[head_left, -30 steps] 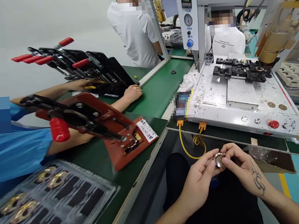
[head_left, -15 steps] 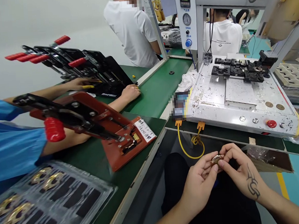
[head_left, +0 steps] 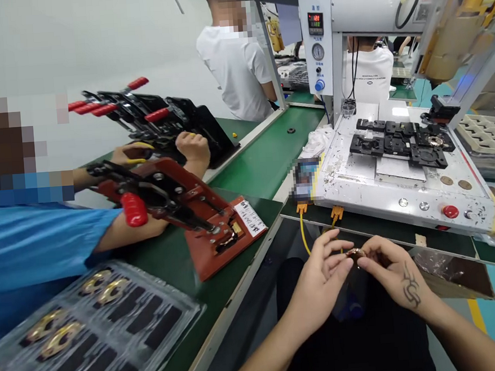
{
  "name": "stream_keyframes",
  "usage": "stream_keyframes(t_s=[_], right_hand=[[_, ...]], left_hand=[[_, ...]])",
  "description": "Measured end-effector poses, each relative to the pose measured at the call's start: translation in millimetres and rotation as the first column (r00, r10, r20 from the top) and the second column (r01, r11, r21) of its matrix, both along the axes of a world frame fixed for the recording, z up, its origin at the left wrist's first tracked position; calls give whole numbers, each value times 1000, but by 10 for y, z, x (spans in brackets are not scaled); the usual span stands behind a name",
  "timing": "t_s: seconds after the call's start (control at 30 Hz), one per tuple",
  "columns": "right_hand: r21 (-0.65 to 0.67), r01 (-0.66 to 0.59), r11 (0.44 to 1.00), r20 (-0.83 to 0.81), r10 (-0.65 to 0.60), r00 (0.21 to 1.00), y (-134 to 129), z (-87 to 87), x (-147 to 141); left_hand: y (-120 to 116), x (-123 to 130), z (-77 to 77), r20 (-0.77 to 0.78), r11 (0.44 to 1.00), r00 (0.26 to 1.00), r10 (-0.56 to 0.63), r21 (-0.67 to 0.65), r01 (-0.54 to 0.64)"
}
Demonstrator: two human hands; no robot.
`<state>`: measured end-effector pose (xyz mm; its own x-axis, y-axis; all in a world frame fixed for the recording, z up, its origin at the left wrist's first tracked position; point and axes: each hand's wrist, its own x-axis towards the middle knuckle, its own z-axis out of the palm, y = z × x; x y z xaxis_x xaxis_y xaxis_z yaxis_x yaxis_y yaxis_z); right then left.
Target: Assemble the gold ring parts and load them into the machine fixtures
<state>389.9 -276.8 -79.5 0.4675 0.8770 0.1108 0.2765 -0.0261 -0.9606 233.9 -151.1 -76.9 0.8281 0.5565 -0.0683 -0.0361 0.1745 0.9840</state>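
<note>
While the right hand (head_left: 391, 271) pinches a small round metal ring (head_left: 355, 252) between thumb and fingertips above the lap, the left hand (head_left: 322, 285) spreads its fingers loosely, fingertips just touching the ring. Compared with half a second earlier, the left fingers have opened and the ring sits edge-on.
</note>
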Motion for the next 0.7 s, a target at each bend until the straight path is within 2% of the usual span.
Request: stream_keyframes(t_s=[0.07, 0.13, 0.2, 0.3, 0.4, 0.47, 0.57, 0.63, 0.7], right_hand=[[-27, 19, 999, -222, -24, 975, 60, -27, -26], [-28, 6, 1000, -352, -16, 936, 112, -75, -69], [-36, -13, 999, -397, -2, 918, 151, -123, -120], [-10, -30, 1000, -379, 24, 925, 179, -156, -162], [70, -78, 995, -191, 90, 977, 192, -103, -104], [93, -226, 970, 52, 222, 974, 214, -15, -21], [42, -456, 889, 393, 406, 825, 304, 151, 79], [54, -505, 862, 536, 402, 742, 413, 241, 95], [110, -524, 845, 618, 355, 702, 559, 300, 77]], left_hand=[[8, 6, 10, -7, 997, 999, 37, -68, -38], [-2, -2, 21, -40, 997, 999, 38, -69, -40], [-13, -24, 49, -72, 999, 996, 43, -25, -45], [-4, -73, 116, -105, 997, 992, 65, 46, -60], [39, -115, 156, -122, 994, 990, 64, 91, -53], [67, -135, 160, -125, 993, 990, 63, 110, -49], [93, -189, 202, -140, 988, 986, 86, 142, -66], [137, -280, 317, -148, 978, 986, 78, 202, -48], [251, -435, 528, -135, 931, 985, 110, 360, -55]])
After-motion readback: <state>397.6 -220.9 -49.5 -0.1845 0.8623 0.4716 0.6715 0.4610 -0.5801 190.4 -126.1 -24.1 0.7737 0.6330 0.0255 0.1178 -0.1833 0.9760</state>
